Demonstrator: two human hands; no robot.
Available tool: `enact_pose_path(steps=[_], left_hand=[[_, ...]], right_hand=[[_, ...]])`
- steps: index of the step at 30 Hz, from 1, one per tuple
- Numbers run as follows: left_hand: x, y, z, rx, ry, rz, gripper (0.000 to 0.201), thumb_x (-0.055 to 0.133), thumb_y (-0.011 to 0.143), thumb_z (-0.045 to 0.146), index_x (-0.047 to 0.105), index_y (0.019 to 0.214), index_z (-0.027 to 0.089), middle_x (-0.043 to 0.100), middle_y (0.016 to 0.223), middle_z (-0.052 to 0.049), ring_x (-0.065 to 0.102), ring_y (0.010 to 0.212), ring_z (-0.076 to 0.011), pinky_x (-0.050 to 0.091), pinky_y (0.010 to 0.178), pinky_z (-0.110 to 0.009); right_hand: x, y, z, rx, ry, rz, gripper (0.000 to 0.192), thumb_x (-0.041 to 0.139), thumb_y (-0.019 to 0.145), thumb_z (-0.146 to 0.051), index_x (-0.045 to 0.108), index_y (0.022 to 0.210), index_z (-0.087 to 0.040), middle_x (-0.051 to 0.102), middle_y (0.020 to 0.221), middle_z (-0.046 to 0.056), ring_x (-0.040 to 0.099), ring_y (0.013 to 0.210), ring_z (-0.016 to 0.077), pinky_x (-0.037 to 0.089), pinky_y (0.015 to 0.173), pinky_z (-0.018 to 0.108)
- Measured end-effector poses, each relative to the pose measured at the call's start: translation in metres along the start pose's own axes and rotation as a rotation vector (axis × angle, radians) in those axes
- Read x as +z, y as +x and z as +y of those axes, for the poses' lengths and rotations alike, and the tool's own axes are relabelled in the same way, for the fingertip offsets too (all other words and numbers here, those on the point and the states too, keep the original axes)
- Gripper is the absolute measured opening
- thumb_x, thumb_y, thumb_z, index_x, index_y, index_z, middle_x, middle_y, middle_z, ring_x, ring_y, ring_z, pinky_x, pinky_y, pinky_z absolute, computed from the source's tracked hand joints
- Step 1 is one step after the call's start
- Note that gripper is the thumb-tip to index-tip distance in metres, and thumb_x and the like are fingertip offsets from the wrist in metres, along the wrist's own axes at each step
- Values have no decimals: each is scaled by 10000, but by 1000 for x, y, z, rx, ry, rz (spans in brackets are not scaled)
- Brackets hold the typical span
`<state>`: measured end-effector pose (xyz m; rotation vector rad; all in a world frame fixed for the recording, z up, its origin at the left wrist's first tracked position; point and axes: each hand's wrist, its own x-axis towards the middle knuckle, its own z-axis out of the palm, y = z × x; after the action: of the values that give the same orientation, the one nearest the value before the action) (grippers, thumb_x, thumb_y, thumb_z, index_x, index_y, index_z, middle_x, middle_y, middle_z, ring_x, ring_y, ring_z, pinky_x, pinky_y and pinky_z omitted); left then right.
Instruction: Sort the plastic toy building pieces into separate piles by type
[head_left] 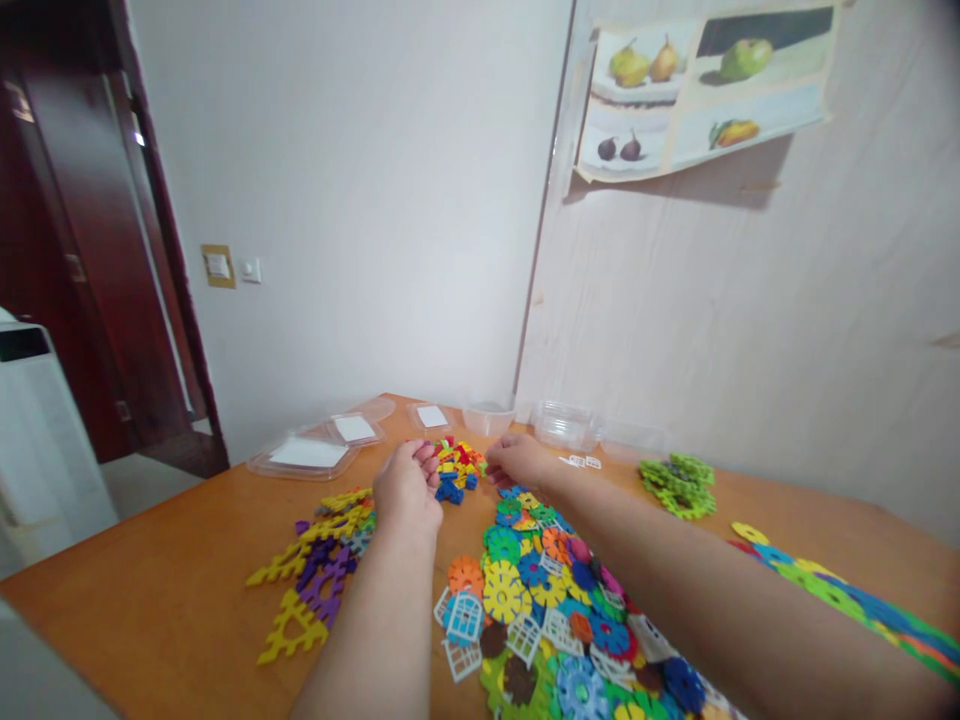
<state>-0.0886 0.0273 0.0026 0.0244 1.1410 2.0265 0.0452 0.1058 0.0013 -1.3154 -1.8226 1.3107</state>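
My left hand (407, 485) is closed with its fingers curled, just left of a small heap of red, yellow and blue building blocks (459, 462). Across the heap, my right hand (514, 458) has its fingers pinched together and pointing down at the heap's right edge. What either hand holds, if anything, is too small or hidden to make out. Below my right forearm spreads a big pile of notched plastic discs (506, 590) in many colours. White toy window frames (465, 618) lie among them. Yellow and purple notched connector pieces (330, 585) lie beside my left forearm.
Clear plastic lids (259, 460) with white labels lie at the back left. A round clear tub (489, 418) and rectangular clear boxes (564, 425) stand along the wall. Green pieces (677, 486) are stacked at right, near a row of coloured discs (832, 590).
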Motion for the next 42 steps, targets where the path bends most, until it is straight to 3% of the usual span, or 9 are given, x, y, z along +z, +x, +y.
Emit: enact_pose_path(steps=[4,9,14,18,22,30,35,38,42], left_hand=[[1,1,0,0,7,-3,72,632,674,182,613,738,155,627,689,14,530,519,-66,364,500,-195],[1,1,0,2,14,-14,57,625,676,177,603,722,151,622,699,8,534,534,-66,355,484,-188],[1,0,-1,10,17,-14,56,629,675,175,597,716,152,621,709,5,540,549,-69,358,482,-183],[1,2,-1,9,22,-17,46,624,685,173,595,715,154,626,717,3,544,551,-70,365,490,-188],[-1,3,-2,6,23,-24,42,623,693,179,600,720,155,633,723,5,537,535,-66,366,495,-193],[-1,2,0,-3,10,-10,59,628,681,175,605,732,157,636,728,11,538,533,-60,349,493,-195],[-1,2,1,-4,8,-4,60,628,691,187,609,740,159,628,724,14,528,529,-57,346,497,-195],[-2,3,0,-5,4,-2,74,640,684,193,612,744,161,627,717,15,521,518,-55,347,500,-198],[-2,6,-2,-3,-1,3,82,643,684,199,617,752,162,632,716,18,529,512,-56,355,507,-199]], right_hand=[[-25,-29,9,-66,-105,-93,82,595,849,-197,598,781,-151,629,616,-9,567,525,81,410,479,179],[-55,-81,17,-157,-248,-209,33,628,734,-148,637,756,-170,600,612,-40,510,527,71,358,470,176],[-76,-131,21,-205,-586,-495,87,631,768,-264,647,828,-202,582,656,-48,466,542,70,323,469,187],[-77,-156,24,-265,-778,-432,227,705,723,-363,626,883,-222,610,741,-36,494,605,87,290,469,191],[-74,-165,30,-315,-828,-385,111,650,737,-273,626,836,-228,617,753,-34,498,618,92,278,474,192],[-71,-134,29,-153,-430,-301,106,602,758,-226,605,863,-209,612,685,-39,491,539,71,337,476,168],[-48,-83,24,-19,-101,-202,73,620,731,-198,600,798,-177,644,591,-18,578,506,97,406,445,170],[-30,-49,21,-18,-78,-133,37,638,734,-169,602,740,-164,620,544,-25,580,504,91,417,443,159],[-9,-9,15,-16,-76,-60,143,673,791,-193,604,681,-133,611,553,-10,545,474,80,425,442,172]])
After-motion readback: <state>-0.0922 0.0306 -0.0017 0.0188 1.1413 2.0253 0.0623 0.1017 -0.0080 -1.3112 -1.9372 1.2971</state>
